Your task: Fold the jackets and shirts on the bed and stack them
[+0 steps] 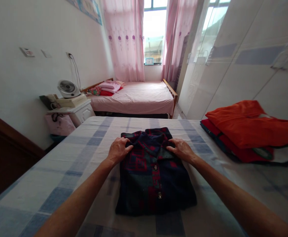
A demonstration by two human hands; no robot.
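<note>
Pinching the folded shirt (146,184) at both shoulders, the left hand (118,149) and right hand (182,150) hold it on the checked sheet (91,154). It looks soft, light and floppy; shoulders seem the surest grip. Rightward, a clothes pile (245,125) might crowd sideways moves; beyond stands a pink-covered bed (144,98).

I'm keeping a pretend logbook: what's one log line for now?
left hand: touching patterned shirt near collar; right hand: touching opposite shoulder; shirt: folded, buttons up, on checked sheet; clothes pile: at right
</note>
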